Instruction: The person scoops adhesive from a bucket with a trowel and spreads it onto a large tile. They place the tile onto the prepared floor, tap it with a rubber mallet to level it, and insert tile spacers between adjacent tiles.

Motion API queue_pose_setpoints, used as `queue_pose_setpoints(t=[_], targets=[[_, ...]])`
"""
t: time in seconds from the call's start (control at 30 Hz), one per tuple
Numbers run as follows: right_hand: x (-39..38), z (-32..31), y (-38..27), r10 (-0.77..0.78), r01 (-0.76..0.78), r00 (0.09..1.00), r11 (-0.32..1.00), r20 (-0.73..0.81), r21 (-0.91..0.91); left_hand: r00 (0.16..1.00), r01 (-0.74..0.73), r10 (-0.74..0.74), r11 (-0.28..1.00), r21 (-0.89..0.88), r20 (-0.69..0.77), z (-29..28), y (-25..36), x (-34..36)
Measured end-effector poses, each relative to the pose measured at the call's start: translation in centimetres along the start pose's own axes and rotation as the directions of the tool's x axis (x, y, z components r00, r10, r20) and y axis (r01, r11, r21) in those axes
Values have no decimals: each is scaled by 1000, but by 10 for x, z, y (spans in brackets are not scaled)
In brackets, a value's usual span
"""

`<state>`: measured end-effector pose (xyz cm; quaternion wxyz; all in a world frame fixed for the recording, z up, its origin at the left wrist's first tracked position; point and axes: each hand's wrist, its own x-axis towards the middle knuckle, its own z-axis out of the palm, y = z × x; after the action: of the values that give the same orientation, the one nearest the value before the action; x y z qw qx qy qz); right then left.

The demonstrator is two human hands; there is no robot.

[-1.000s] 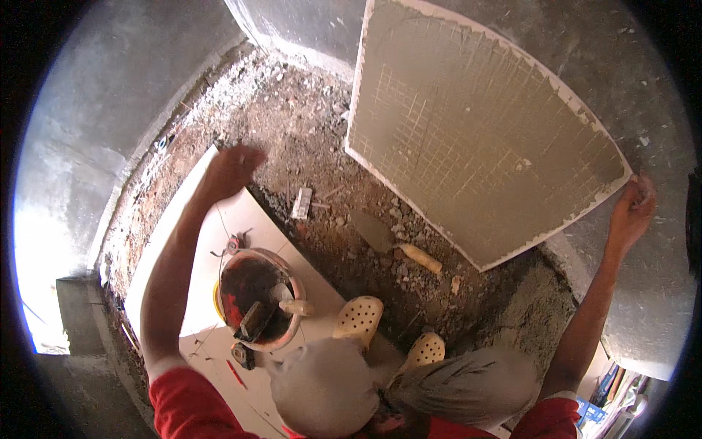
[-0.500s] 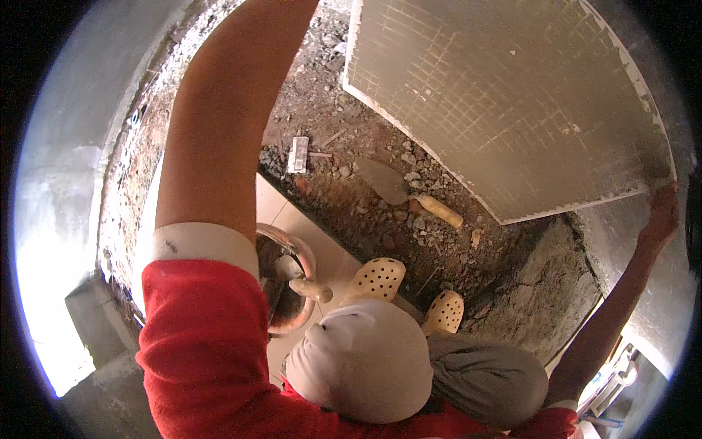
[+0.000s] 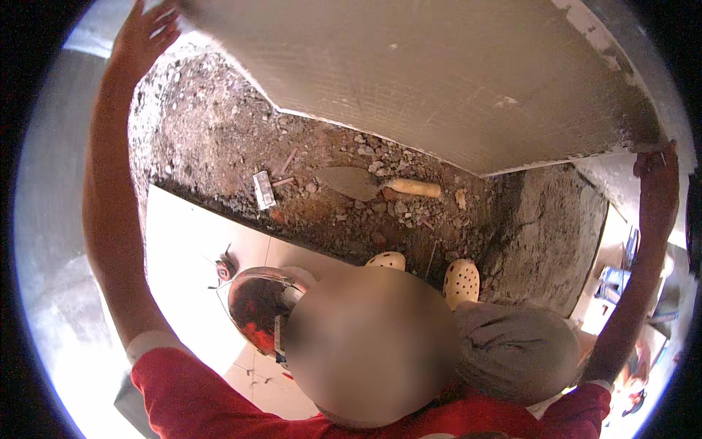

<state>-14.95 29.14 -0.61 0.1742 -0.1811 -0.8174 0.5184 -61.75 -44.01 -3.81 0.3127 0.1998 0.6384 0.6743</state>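
A large mortar-coated board with a pale rim spans the top. My left hand is at its upper left edge, fingers bent onto it with gaps between them. My right hand grips its lower right corner. Below the board, a trowel with a wooden handle lies on the rubble.
On pale tiles at lower left are a bucket with tools inside and a small red tool. A small packet lies on the rubble. My cream clogs are below. Grey walls surround me; assorted items lie at right.
My left hand has moved up and left to the board's edge. The board now spans farther left and higher in view, and my right hand has risen with its corner. The view has shifted.
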Motion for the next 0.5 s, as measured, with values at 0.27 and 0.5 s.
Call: queue_pose_setpoints(t=[0.27, 0.5], targets=[[-131, 46, -87, 31, 82, 996, -17, 81, -997, 871, 222, -186, 975, 29, -455, -10, -13, -101], [-159, 64, -125, 529, -214, 825, 616, 197, -758, 914, 183, -8, 900, 397, -405, 27, -19, -168]])
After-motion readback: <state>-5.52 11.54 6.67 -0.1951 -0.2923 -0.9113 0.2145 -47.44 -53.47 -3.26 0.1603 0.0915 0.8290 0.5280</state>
